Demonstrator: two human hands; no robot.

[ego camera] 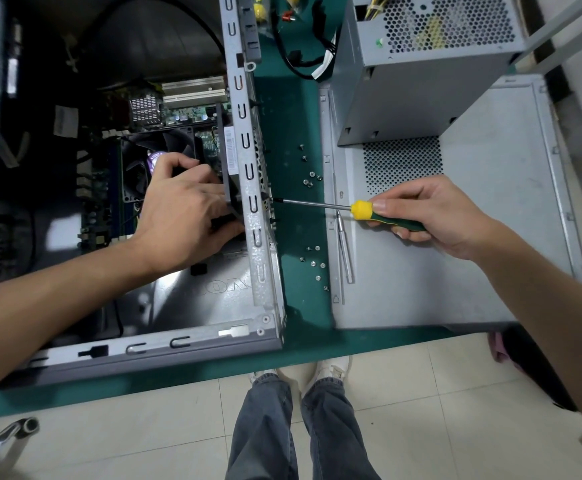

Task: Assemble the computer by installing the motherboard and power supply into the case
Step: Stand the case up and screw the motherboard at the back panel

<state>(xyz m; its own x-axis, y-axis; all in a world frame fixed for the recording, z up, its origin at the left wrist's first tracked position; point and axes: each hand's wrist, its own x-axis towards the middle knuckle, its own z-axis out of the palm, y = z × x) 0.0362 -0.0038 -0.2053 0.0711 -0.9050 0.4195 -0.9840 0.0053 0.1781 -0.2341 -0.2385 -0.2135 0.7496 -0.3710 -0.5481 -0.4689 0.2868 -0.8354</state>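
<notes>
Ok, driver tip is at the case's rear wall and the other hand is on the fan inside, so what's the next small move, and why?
Probably turn the screwdriver in the right hand to drive that screw. Its tip meets the rear wall of the case, while the left hand holds the black fan against the wall's inner side.

Computer repair workshop, green-matted workbench [293,133], loose screws [312,178], opened case [248,188], bare power supply [421,74], tiled floor [404,393]
</notes>
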